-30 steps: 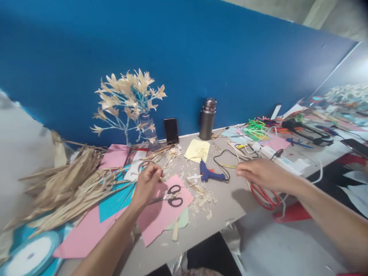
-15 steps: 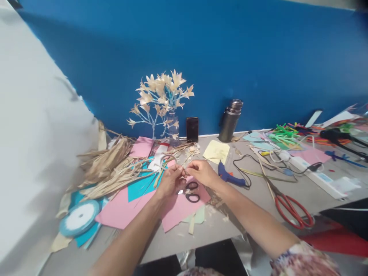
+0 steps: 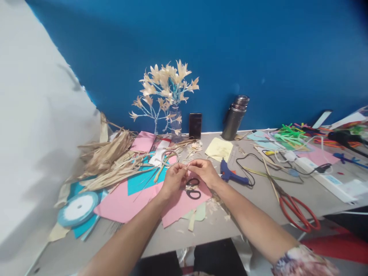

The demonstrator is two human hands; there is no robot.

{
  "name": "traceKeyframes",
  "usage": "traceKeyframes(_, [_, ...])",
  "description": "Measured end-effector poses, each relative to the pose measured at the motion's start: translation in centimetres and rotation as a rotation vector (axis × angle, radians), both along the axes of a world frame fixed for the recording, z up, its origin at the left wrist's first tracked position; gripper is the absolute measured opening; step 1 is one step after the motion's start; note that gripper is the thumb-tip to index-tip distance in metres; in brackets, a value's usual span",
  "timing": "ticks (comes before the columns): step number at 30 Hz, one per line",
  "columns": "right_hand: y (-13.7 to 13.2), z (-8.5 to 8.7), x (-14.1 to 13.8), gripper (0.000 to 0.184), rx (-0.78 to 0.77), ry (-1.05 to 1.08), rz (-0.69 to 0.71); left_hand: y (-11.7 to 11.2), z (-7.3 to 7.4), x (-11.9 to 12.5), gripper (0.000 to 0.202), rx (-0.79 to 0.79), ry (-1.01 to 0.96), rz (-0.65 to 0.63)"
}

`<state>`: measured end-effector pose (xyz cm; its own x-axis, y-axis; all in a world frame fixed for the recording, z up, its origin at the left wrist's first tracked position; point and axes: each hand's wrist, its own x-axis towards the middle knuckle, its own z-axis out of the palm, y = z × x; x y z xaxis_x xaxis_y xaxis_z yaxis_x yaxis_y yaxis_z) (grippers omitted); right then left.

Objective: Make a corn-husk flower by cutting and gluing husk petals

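Observation:
Over the pink paper (image 3: 126,205), my left hand (image 3: 175,177) and my right hand (image 3: 203,171) meet with their fingertips pinched together. Something small and pale shows between them, too tiny to make out. Just below the fingers lie black-handled scissors (image 3: 193,194). A roll of tape (image 3: 170,152) sits behind my left hand, on the papers. To the right of my right hand rests a blue glue gun (image 3: 233,177) with its black cord. Pale husk-like flowers (image 3: 166,82) on light blue stems stand in a clear bottle (image 3: 176,124) behind.
Dried husks (image 3: 112,153) and a light blue ribbon spool (image 3: 78,209) lie left. A phone (image 3: 195,125) and a flask (image 3: 235,117) stand by the wall. Right are red-handled scissors (image 3: 299,212), a white power strip (image 3: 324,180) and green pipe cleaners (image 3: 290,134).
My view has shifted slightly. Both hands stay together, with the fingertips slightly repositioned and the pale bit now showing between them. The things on the table lie as before.

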<state>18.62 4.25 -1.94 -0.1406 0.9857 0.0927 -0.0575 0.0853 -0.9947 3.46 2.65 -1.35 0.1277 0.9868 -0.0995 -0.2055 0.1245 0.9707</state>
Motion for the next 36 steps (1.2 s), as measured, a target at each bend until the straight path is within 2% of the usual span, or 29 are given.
traceKeyframes(5, [-0.3,-0.3,-0.6,0.018,0.02,-0.015,-0.058,-0.4,0.8,0.2,0.019,0.098,0.189,0.082])
traceKeyframes(10, [-0.5,-0.4,-0.8,0.02,0.035,-0.031,-0.066,-0.3,1.0,0.0,0.022,0.127,0.266,0.07])
traceKeyframes(16, [-0.4,-0.2,-0.6,0.02,0.076,-0.051,-0.051,-0.4,1.2,0.0,0.02,0.172,0.293,0.061])
traceKeyframes(21, [-0.8,0.3,-0.5,0.018,0.06,-0.091,-0.056,-0.5,1.4,0.2,0.018,0.146,0.287,0.047])
traceKeyframes(26, [-1.2,0.3,-0.6,0.019,0.047,-0.16,-0.052,-0.5,1.3,0.2,0.02,0.145,0.279,0.094])
traceKeyframes(32, [-1.4,0.2,-0.8,0.005,0.191,-0.292,-0.116,-0.3,1.5,-0.3,0.018,0.106,0.262,0.191])
traceKeyframes(36, [-1.4,1.3,0.1,0.007,0.277,-0.353,-0.197,-0.2,1.2,-0.4,0.015,0.069,0.245,0.191])
